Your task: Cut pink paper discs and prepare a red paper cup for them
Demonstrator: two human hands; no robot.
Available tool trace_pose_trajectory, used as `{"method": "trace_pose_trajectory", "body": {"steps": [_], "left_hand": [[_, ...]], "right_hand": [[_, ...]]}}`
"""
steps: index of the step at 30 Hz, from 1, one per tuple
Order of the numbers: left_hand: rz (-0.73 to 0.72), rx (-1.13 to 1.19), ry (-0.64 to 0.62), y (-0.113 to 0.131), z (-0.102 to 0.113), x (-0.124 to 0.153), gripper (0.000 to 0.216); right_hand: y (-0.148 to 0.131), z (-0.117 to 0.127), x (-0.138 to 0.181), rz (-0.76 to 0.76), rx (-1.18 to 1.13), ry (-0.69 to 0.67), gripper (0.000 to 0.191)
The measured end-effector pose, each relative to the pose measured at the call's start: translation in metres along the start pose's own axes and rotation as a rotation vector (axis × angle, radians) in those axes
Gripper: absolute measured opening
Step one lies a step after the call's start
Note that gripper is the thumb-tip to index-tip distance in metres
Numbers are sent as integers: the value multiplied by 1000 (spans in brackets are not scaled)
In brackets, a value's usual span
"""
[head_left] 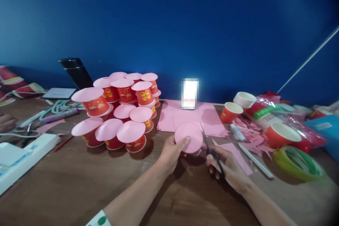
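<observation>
My left hand (171,153) grips a cup topped with a round pink paper disc (188,137), thumb pressed on the disc's face. My right hand (228,166) is closed on black-handled scissors (210,148), whose blades point up along the disc's right edge. Both hands hover just above the wooden table (79,183), in front of a stack of pink paper sheets (190,114).
A pile of red cups capped with pink discs (119,113) stands to the left. Open red cups (230,112), stacked white cups (245,99), pink scraps (251,137), a glue stick (237,131) and green tape rolls (298,160) lie right. Another person's hand (6,122) is at far left.
</observation>
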State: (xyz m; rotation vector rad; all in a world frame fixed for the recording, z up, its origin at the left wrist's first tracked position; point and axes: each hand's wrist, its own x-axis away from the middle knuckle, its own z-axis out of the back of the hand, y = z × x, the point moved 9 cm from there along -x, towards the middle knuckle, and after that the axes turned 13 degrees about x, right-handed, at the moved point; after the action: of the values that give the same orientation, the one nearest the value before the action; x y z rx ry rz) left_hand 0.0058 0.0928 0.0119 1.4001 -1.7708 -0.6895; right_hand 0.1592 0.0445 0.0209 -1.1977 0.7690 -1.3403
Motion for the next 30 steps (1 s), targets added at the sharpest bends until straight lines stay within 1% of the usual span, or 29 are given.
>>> {"method": "trace_pose_trajectory", "body": {"steps": [7, 13, 23, 30], "left_hand": [[0, 2, 16, -1, 2, -1, 41], [22, -18, -20, -4, -1, 0, 43], [33, -40, -46, -4, -6, 4, 42], [40, -69, -78, -7, -7, 3, 43]], "right_hand": [[2, -1, 0, 3, 8, -13, 50], [3, 0, -2, 23, 18, -16, 46], [-6, 3, 0, 24, 50, 33, 49], [-2, 5, -1, 22, 59, 52, 49]]}}
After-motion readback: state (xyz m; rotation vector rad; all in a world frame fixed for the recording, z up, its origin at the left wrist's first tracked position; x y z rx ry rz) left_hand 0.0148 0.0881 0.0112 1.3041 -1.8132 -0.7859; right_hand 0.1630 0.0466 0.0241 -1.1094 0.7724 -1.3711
